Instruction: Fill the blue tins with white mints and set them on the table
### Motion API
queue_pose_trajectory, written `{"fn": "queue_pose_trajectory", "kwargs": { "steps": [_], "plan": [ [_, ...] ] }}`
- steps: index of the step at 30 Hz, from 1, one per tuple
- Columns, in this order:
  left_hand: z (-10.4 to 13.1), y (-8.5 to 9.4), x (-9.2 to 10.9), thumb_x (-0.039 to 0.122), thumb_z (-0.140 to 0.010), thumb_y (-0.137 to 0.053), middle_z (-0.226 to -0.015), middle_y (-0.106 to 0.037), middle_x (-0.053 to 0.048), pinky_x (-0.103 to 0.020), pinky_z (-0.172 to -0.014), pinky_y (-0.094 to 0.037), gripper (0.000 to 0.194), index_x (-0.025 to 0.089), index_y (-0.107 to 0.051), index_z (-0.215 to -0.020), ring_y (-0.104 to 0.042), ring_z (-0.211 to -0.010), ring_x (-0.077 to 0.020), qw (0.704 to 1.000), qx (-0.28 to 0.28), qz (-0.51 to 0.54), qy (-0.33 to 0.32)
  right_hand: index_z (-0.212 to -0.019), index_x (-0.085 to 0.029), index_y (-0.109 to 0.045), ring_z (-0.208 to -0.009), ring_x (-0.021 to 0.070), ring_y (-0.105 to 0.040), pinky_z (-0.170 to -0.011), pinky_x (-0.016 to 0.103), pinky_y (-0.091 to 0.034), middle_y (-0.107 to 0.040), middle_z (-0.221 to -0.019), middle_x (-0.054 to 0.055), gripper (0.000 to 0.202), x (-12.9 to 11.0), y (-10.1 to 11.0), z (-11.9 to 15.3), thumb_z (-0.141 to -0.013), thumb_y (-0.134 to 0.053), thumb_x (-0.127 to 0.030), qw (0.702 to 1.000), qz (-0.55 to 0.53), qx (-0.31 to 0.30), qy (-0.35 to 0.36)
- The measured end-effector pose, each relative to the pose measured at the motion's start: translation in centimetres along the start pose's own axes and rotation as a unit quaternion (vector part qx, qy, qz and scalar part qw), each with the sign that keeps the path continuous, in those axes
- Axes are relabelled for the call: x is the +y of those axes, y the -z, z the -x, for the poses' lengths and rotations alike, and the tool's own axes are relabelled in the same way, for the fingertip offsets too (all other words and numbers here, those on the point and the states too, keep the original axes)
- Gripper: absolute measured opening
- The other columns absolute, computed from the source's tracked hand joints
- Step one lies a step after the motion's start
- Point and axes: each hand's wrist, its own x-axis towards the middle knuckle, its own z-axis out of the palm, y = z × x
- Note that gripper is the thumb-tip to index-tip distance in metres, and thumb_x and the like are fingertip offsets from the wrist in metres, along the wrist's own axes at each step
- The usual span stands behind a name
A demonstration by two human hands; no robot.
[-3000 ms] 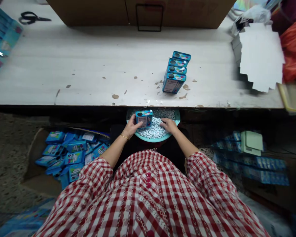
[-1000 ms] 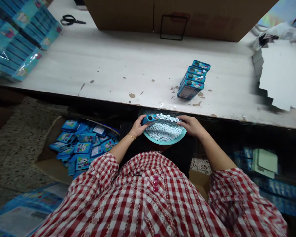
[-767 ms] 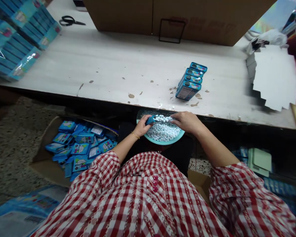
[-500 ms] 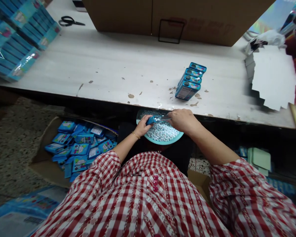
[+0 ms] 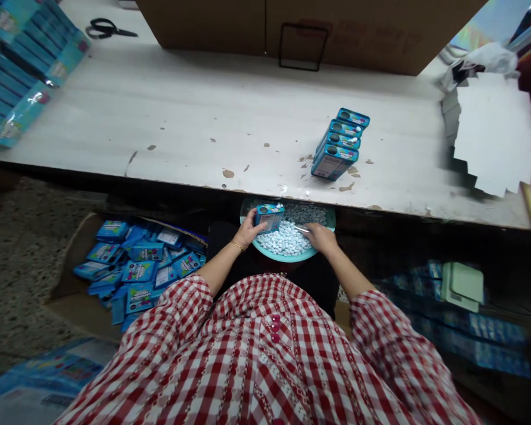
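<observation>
Upper left: wrapped packs [image 5: 24, 77] of blue boxes, cut off by the frame's left side.
Lower left: open carton [image 5: 62, 298] heaped with loose blue boxes [image 5: 139, 271]; the sleeve overlaps its right part, and the lowest boxes are hidden.
Scissors: black scissors [image 5: 105, 28] lie at upper left on the tabletop [image 5: 181, 118], whose white surface runs from there to the standing row; its front edge crosses mid-frame.
Left hand: the left hand [image 5: 246, 230], at centre, grips the held box [image 5: 269, 218] by its left side, fingers partly hidden.
Held box: blue, over the left part of the basin [image 5: 287, 258], white bits at its top right corner.
Basin: turquoise, filled with white pieces [image 5: 283, 242]; its far side is shaded near the tabletop's edge.
Right hand: at the basin's right side, the right hand [image 5: 322, 237] is closed around a metallic tool [image 5: 301, 228], whose full shape is hidden.
Large carton: the large carton [image 5: 358, 38] at top is cut off above.
Standing row: four boxes [image 5: 335, 164], right of centre, overlap; the nearest is set back from the edge.
Lower right: pale green object [image 5: 465, 285], dim.
Right side: white card stack [image 5: 491, 136] near the tabletop's right end.
</observation>
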Motion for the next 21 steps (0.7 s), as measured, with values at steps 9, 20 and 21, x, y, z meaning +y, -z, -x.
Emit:
{"fn": "queue_pose_trajectory", "kwargs": {
  "steps": [9,20,21],
  "plan": [
    [0.6,-0.6,2.0,0.039,-0.072,-0.067,-0.116,-0.06,-0.009,-0.04,-0.098,-0.044,0.055,0.017,-0.047,-0.118,-0.058,-0.106,-0.022,1.0,-0.003,-0.01,-0.026,-0.117,-0.022,-0.062,-0.103,0.02,-0.061,-0.085,0.028,-0.046,-0.067,-0.114,0.005,0.034,-0.8,-2.3,-2.8,-0.086,-0.054,-0.034,0.992,-0.118,0.017,0.027],
    [1.9,2.4,3.2,0.035,-0.073,-0.064,-0.103,-0.061,-0.006,-0.036,-0.092,-0.045,0.045,0.016,-0.051,-0.112,-0.059,-0.094,-0.0198,0.973,0.029,-0.208,-0.101,-0.108,-0.02,-0.067,-0.099,0.0228,-0.063,-0.087,0.035,-0.048,-0.069,-0.109,0.006,0.031,1.8,5.5,0.7,-0.081,-0.058,-0.033,0.962,-0.212,0.078,0.153],
    [1.8,2.0,3.2,0.034,-0.074,-0.064,-0.104,-0.061,-0.006,-0.036,-0.092,-0.045,0.045,0.016,-0.051,-0.113,-0.059,-0.095,-0.0198,0.97,0.023,-0.218,-0.107,-0.108,-0.021,-0.067,-0.1,0.0225,-0.062,-0.088,0.034,-0.047,-0.068,-0.109,0.006,0.031,1.4,6.5,1.0,-0.081,-0.057,-0.033,0.963,-0.203,0.073,0.162]
  ]
}}
